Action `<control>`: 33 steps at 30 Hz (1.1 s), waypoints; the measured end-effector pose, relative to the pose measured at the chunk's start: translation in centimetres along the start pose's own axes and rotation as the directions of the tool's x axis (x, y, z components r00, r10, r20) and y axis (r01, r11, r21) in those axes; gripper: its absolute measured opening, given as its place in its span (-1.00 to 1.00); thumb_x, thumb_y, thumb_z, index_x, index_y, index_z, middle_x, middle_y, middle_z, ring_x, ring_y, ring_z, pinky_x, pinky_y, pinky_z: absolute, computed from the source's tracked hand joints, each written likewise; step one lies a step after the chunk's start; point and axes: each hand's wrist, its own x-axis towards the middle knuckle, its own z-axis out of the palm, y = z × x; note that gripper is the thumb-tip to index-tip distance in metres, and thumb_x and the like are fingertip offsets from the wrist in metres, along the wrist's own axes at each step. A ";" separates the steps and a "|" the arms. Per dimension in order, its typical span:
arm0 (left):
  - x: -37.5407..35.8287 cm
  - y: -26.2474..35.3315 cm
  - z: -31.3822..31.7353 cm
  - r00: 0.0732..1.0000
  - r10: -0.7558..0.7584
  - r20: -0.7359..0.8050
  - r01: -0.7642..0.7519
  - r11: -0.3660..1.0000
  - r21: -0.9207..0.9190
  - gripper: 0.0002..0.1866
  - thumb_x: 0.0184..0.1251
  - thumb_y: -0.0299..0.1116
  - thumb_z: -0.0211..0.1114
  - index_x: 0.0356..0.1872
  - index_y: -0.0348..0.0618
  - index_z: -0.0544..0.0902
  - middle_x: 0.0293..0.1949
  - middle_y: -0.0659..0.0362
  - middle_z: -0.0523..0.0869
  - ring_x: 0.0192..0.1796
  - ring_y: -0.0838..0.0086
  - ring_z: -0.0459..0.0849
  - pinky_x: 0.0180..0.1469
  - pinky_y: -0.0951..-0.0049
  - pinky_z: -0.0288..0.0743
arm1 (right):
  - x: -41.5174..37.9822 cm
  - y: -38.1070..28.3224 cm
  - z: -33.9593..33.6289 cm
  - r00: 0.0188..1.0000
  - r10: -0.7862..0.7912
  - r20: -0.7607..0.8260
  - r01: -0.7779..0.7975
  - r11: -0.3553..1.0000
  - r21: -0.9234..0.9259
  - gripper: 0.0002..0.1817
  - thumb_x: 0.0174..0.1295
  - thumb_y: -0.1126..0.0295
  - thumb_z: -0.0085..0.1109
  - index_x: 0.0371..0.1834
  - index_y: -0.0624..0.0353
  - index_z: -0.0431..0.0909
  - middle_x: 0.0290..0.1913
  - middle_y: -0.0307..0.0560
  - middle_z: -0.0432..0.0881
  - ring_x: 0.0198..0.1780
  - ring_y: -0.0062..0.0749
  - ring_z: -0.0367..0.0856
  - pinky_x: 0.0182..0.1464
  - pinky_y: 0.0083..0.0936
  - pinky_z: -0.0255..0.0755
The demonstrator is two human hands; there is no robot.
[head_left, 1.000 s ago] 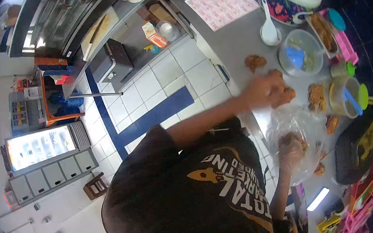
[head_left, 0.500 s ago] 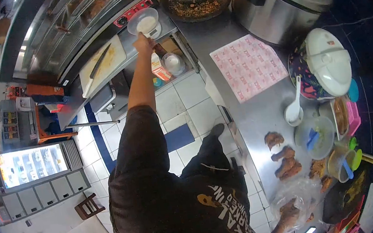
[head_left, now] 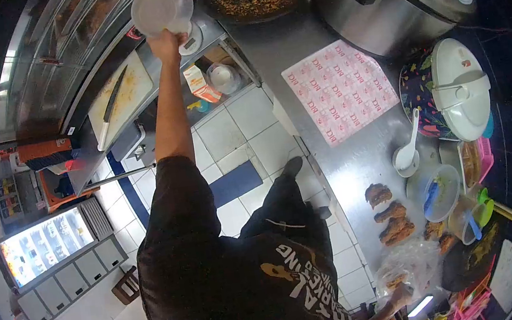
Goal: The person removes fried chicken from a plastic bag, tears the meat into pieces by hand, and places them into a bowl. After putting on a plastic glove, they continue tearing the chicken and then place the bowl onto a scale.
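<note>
My left hand, arm stretched out, grips the rim of a translucent plastic bowl. Beside and partly below the bowl is a small white scale with a display. On the steel counter at lower right, my right hand is at the edge of a crumpled clear plastic bag; its fingers look closed on the plastic and are partly hidden. Something orange-brown shows through the bag near the fingers. Several fried chicken pieces lie in a row just above the bag.
Printed pink paper lies on the counter near a large steel cooker. A white spoon, plastic tubs and a lidded pot line the far side. Across the aisle, a knife rests on a cutting board.
My left hand has moved the bowl up and left, off the scale. The right hand has shifted slightly and shows less inside the bag. The whole view has tilted a little.
</note>
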 end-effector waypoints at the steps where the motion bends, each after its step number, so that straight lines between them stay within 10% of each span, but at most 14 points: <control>1: 1.0 -0.3 0.6 0.988 0.154 0.001 -0.151 0.967 0.205 -0.49 0.22 -0.54 0.05 0.25 -0.38 0.30 -0.31 -0.30 0.68 -0.32 -0.05 0.76 -0.36 0.11 0.64 | -0.3 0.3 0.2 1.000 -0.015 -0.003 0.014 1.000 -0.007 -0.73 0.13 0.16 0.14 -0.59 0.04 0.67 -0.47 -0.13 0.68 -0.46 -0.35 0.67 -0.59 -0.36 0.45; 6: -1.0 3.1 5.9 0.809 0.509 0.293 -0.544 0.460 0.702 -0.35 0.21 -0.46 0.14 0.38 -0.23 0.22 -0.12 -0.39 0.65 -0.16 -0.28 0.68 -0.07 -0.07 0.53 | -0.9 0.1 0.6 1.000 -0.024 -0.017 0.024 1.000 -0.010 -0.74 0.12 0.18 0.15 -0.61 0.02 0.67 -0.48 -0.16 0.67 -0.45 -0.38 0.67 -0.59 -0.37 0.44; 9: 0.2 -1.3 5.9 0.670 0.215 0.710 -0.729 0.009 0.685 -0.34 0.25 -0.43 0.11 0.42 -0.09 0.20 -0.10 -0.23 0.68 -0.19 -0.14 0.73 -0.21 -0.06 0.60 | -0.2 -0.8 -0.5 0.999 0.031 -0.010 -0.031 0.999 0.042 -0.73 0.14 0.17 0.14 -0.58 0.06 0.66 -0.47 -0.13 0.67 -0.45 -0.36 0.67 -0.56 -0.36 0.45; 12: -0.8 3.2 6.0 0.645 0.422 0.638 -0.734 0.107 0.671 -0.35 0.26 -0.41 0.10 0.41 -0.13 0.20 -0.14 -0.22 0.70 -0.23 -0.06 0.76 -0.28 -0.05 0.63 | 0.0 -1.4 -1.0 0.996 0.091 0.009 -0.091 0.993 0.068 -0.71 0.17 0.16 0.13 -0.54 0.11 0.65 -0.46 -0.11 0.67 -0.45 -0.34 0.67 -0.53 -0.35 0.46; 15: 0.3 0.5 4.6 0.715 0.216 0.665 -0.661 -0.101 0.744 -0.34 0.23 -0.44 0.12 0.40 -0.18 0.20 -0.16 -0.22 0.71 -0.29 -0.09 0.76 -0.29 -0.05 0.62 | 0.3 -1.9 -1.4 0.993 0.113 0.024 -0.115 0.989 0.094 -0.69 0.20 0.15 0.12 -0.50 0.15 0.64 -0.46 -0.08 0.67 -0.44 -0.33 0.66 -0.51 -0.34 0.47; 19: 0.1 1.9 3.6 0.606 0.491 0.626 -0.751 0.092 0.654 -0.33 0.21 -0.43 0.12 0.39 -0.23 0.19 -0.20 -0.20 0.73 -0.31 -0.12 0.75 -0.28 -0.05 0.61 | 0.4 -2.0 -1.7 0.988 0.147 0.044 -0.152 0.979 0.134 -0.65 0.24 0.13 0.11 -0.46 0.21 0.63 -0.45 -0.05 0.67 -0.44 -0.31 0.66 -0.47 -0.32 0.48; 20: -2.1 4.0 4.2 0.759 0.430 0.488 -0.626 0.278 0.729 -0.41 0.20 -0.43 0.12 0.30 -0.28 0.26 -0.24 -0.23 0.73 -0.32 -0.13 0.74 -0.26 -0.09 0.59 | 0.5 -2.0 -1.9 0.988 0.147 0.049 -0.152 0.977 0.149 -0.65 0.25 0.13 0.11 -0.44 0.23 0.62 -0.44 -0.04 0.67 -0.44 -0.30 0.66 -0.46 -0.32 0.48; 24: -2.2 0.8 2.2 0.756 0.227 0.614 -0.637 0.041 0.769 -0.64 0.29 -0.38 0.08 0.08 -0.29 0.40 -0.32 -0.29 0.71 -0.33 -0.14 0.73 -0.27 -0.04 0.58 | 0.5 -1.3 -2.7 0.980 0.177 0.088 -0.194 0.947 0.255 -0.61 0.29 0.12 0.09 -0.40 0.29 0.61 -0.43 0.00 0.67 -0.43 -0.28 0.66 -0.42 -0.31 0.50; 27: -8.9 4.5 2.4 0.676 0.432 0.596 -0.734 0.320 0.600 -0.74 0.35 -0.33 0.07 -0.10 -0.31 0.51 -0.48 -0.17 0.70 -0.47 -0.01 0.72 -0.38 0.07 0.55 | 0.4 -0.4 -4.3 0.966 0.196 0.167 -0.249 0.878 0.409 -0.58 0.31 0.11 0.09 -0.36 0.33 0.60 -0.43 0.02 0.67 -0.43 -0.26 0.66 -0.39 -0.29 0.50; 29: -15.5 8.1 2.3 0.773 -0.140 0.618 -0.209 0.864 0.457 -0.77 0.36 -0.30 0.08 -0.27 -0.29 0.58 -0.61 -0.02 0.64 -0.65 0.29 0.60 -0.59 0.28 0.40 | 0.4 -0.7 -6.7 0.956 0.153 0.252 -0.261 0.836 0.483 -0.62 0.30 0.15 0.08 -0.34 0.33 0.59 -0.45 -0.01 0.64 -0.41 -0.32 0.63 -0.34 -0.33 0.49; 31: -22.7 11.5 2.3 0.435 -0.535 0.724 0.171 0.839 0.517 -0.70 0.42 -0.26 0.00 -0.28 -0.26 0.63 -0.64 0.09 0.59 -0.75 0.55 0.43 -0.72 0.49 0.20 | 0.7 -3.4 -12.4 0.857 0.185 0.481 -0.476 0.643 0.601 -0.74 0.26 0.31 0.19 -0.17 0.33 0.61 -0.36 0.01 0.69 -0.34 -0.39 0.64 -0.32 -0.42 0.50; 32: -27.0 13.0 2.6 0.341 -0.555 0.759 0.170 0.830 0.531 -0.68 0.42 -0.25 -0.02 -0.25 -0.25 0.64 -0.65 0.08 0.58 -0.77 0.56 0.41 -0.74 0.51 0.17 | 1.5 -2.5 -12.5 0.697 0.158 0.700 -0.682 0.447 0.579 -0.80 0.27 0.38 0.22 -0.16 0.29 0.60 -0.36 -0.10 0.64 -0.35 -0.50 0.58 -0.32 -0.52 0.48; 33: -31.8 14.2 3.0 0.229 -0.574 0.786 0.173 0.819 0.547 -0.67 0.43 -0.25 -0.05 -0.23 -0.25 0.65 -0.66 0.08 0.58 -0.79 0.58 0.39 -0.76 0.54 0.14 | 0.9 -5.0 -16.3 0.749 0.119 0.652 -0.642 0.373 0.670 -0.79 0.30 0.38 0.23 -0.13 0.29 0.58 -0.39 -0.16 0.61 -0.36 -0.53 0.56 -0.33 -0.59 0.46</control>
